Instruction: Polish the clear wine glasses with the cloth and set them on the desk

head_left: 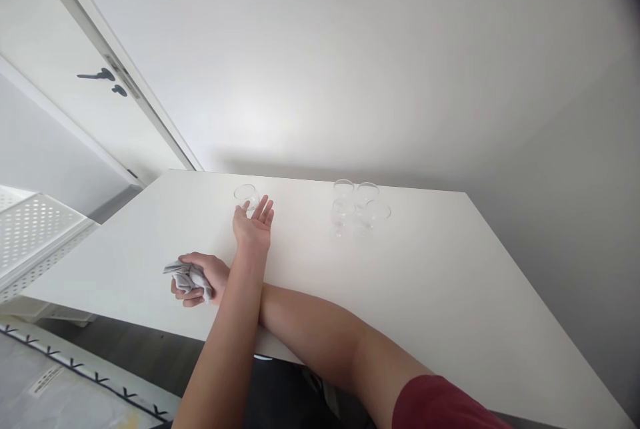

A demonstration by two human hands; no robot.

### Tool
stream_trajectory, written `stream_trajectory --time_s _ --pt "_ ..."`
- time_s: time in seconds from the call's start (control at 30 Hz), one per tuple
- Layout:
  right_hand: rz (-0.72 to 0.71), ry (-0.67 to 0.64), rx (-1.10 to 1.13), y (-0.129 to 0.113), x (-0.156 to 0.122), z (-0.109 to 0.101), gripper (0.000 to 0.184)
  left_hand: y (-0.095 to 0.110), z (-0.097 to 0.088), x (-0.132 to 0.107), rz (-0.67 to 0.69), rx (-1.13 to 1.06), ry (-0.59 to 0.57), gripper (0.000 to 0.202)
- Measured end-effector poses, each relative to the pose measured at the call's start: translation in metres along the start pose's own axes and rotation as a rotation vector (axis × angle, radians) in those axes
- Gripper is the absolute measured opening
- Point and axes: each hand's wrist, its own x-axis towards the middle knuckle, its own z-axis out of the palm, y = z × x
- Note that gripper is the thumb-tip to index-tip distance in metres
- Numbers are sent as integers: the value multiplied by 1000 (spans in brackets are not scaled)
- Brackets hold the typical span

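My left hand reaches over the table with fingers apart and palm turned partly up. Right beyond its fingertips stands a clear drinking glass; whether the thumb touches it I cannot tell. Below the left forearm passes my right arm, and my right hand is closed around a crumpled grey cloth just above the tabletop. Several more clear glasses stand grouped to the right, near the table's back edge.
The white table stands along a pale wall. A door with a black handle is at the upper left. A white perforated rack adjoins the left edge. A grey padded item with black lacing lies lower left.
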Motion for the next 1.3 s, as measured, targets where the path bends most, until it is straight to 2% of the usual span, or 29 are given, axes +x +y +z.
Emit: stream_trajectory --time_s 0.27,0.87,1.23,1.3 --pt "-6 -10 -20 2 2 -3 43 1 -1 -1 -10 4 -15 24" --pt "-42 -31 -19 6 4 -7 38 8 5 -13 36 21 -131 32" --pt "10 9 -18 -3 -5 5 46 8 5 -22 106 17 -213 26" --pt "18 137 -102 -6 -7 10 46 8 5 -24 118 27 -238 28"
